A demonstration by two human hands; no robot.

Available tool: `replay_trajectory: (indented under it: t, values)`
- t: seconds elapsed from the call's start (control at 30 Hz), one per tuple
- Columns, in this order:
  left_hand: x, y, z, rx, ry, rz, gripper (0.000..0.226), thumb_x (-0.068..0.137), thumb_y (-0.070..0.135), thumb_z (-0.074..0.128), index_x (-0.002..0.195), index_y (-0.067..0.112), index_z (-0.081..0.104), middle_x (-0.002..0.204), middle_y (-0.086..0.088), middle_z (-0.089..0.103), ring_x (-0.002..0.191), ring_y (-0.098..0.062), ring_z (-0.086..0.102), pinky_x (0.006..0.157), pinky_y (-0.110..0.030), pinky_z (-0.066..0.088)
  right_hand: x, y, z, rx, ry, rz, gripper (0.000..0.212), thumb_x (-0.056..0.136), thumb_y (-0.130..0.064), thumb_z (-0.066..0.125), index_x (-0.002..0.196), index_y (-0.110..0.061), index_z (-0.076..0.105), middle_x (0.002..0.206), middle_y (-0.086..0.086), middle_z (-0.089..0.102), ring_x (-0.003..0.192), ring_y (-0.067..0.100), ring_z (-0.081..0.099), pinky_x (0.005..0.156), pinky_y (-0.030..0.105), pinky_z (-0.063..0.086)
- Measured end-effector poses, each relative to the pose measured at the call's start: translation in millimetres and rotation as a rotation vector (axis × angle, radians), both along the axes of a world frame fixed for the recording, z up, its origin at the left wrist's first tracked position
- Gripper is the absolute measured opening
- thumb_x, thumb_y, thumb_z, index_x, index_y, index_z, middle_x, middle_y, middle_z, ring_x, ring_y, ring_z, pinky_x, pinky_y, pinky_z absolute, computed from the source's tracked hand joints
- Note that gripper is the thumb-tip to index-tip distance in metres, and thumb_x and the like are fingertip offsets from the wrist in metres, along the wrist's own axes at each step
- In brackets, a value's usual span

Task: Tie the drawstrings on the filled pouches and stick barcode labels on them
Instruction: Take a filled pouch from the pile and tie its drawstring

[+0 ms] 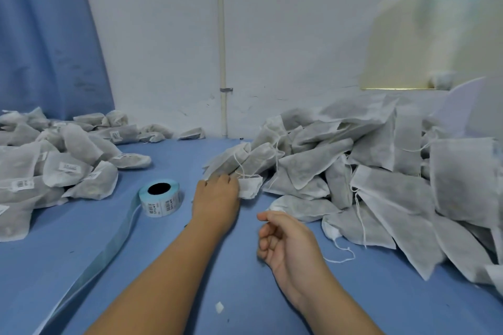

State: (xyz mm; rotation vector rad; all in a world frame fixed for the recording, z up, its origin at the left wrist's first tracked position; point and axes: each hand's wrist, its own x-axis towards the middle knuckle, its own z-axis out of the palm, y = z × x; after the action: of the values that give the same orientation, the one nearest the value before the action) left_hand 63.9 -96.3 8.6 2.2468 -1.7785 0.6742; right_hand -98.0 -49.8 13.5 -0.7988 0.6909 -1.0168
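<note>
A large heap of filled white pouches (381, 166) with loose drawstrings covers the right side of the blue table (168, 258). My left hand (216, 200) reaches forward, its fingers closed on the top of one pouch (249, 187) at the heap's near edge. My right hand (283, 239) hovers palm-up over the table, fingers loosely curled and holding nothing. A roll of barcode labels (160, 197) stands left of my left hand, and its bare backing strip (109, 253) trails toward me. A second pile of pouches (54, 166) bearing barcode labels lies at the left.
A white wall with a vertical pipe (223, 62) rises behind the table, and a blue curtain (40, 35) hangs at the back left. A small white scrap (219, 307) lies on the table between my forearms. A loose drawstring (343, 255) trails from the heap.
</note>
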Motion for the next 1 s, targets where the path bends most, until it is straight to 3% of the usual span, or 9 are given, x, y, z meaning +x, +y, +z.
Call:
replay_trajectory:
  t: [0.17,0.3,0.4,0.5,0.57,0.73,0.8,0.9,1.0]
  values:
    - [0.4,20.1,12.9,-0.095,0.139,-0.037,0.017,0.092,0.018,0.044,0.096,0.017,0.061,0.105,-0.001,0.064,0.1,-0.027,0.057,0.078,-0.035,0.031,-3.8,-1.3,2.1,0.014,-0.03,-0.025,0.012,0.088,-0.005,0.054,0.083,-0.001,0.064,0.053,0.007,0.052,0.041,0.014,0.043,0.042,0.024,0.033]
    - [-2.7,50.4,18.8,-0.235,0.408,-0.171,0.012,0.087,0.011,0.053,0.086,0.015,0.064,0.089,-0.001,0.064,0.09,-0.029,0.057,0.075,-0.036,0.038,-12.2,-5.6,8.4,-0.006,-0.063,-0.131,0.011,0.086,-0.005,0.056,0.08,-0.003,0.065,0.056,0.006,0.052,0.042,0.014,0.043,0.044,0.025,0.034]
    - [-18.0,78.2,18.8,-0.359,0.684,-0.234,0.027,0.086,0.009,0.055,0.069,0.029,0.053,0.072,0.008,0.057,0.074,-0.017,0.053,0.064,-0.029,0.036,-21.7,-8.4,12.9,-0.052,-0.07,-0.195,0.013,0.085,-0.006,0.059,0.077,-0.007,0.068,0.06,0.004,0.055,0.043,0.013,0.043,0.044,0.025,0.035]
    - [-30.3,95.8,14.4,-0.4,0.882,-0.247,0.021,0.092,0.021,0.052,0.072,0.022,0.058,0.069,0.006,0.058,0.067,-0.008,0.051,0.056,-0.016,0.034,-30.0,-9.1,15.8,-0.169,0.033,-0.248,0.022,0.087,-0.007,0.059,0.073,-0.016,0.074,0.068,0.001,0.064,0.054,0.015,0.049,0.053,0.027,0.039]
    - [-35.6,100.6,15.5,-0.419,0.994,-0.262,0.029,0.092,0.03,0.051,0.075,0.008,0.06,0.066,-0.004,0.057,0.064,-0.013,0.046,0.057,-0.02,0.035,-33.6,-7.4,17.8,-0.266,0.111,-0.25,0.018,0.086,-0.012,0.061,0.081,-0.021,0.076,0.074,-0.006,0.069,0.067,0.015,0.057,0.062,0.027,0.042]
    - [-50.0,108.4,18.5,-0.478,1.204,-0.304,0.028,0.097,0.014,0.054,0.071,0.003,0.058,0.059,0.009,0.051,0.056,-0.006,0.04,0.052,-0.019,0.034,-35.0,1.3,24.3,-0.493,0.237,-0.07,0.038,0.073,-0.042,0.062,0.108,-0.031,0.073,0.107,-0.014,0.072,0.099,0.006,0.065,0.085,0.029,0.05]
    - [-52.7,110.8,17.5,-0.458,1.204,-0.325,0.026,0.097,0.014,0.052,0.077,0.003,0.064,0.063,-0.001,0.059,0.059,-0.005,0.046,0.057,-0.022,0.041,-32.5,6.7,28.1,-0.581,0.282,0.029,0.042,0.076,-0.047,0.063,0.114,-0.029,0.07,0.112,-0.01,0.071,0.105,0.008,0.065,0.088,0.031,0.052]
    - [-53.2,114.1,21.0,-0.432,1.231,-0.327,0.024,0.096,0.013,0.051,0.08,0.01,0.069,0.078,-0.007,0.07,0.066,-0.008,0.054,0.064,-0.028,0.049,-33.2,12.5,32.2,-0.711,0.355,0.117,0.019,0.086,-0.036,0.067,0.093,-0.02,0.075,0.087,-0.003,0.073,0.082,0.01,0.066,0.076,0.027,0.052]
    - [-49.0,116.2,23.1,-0.442,1.25,-0.292,0.027,0.093,0.012,0.05,0.074,0.02,0.068,0.068,0.008,0.068,0.059,0.0,0.053,0.055,-0.014,0.043,-38.3,10.7,33.1,-0.791,0.55,0.066,0.029,0.091,-0.022,0.066,0.072,0.0,0.066,0.062,-0.001,0.061,0.061,0.008,0.054,0.066,0.025,0.046]
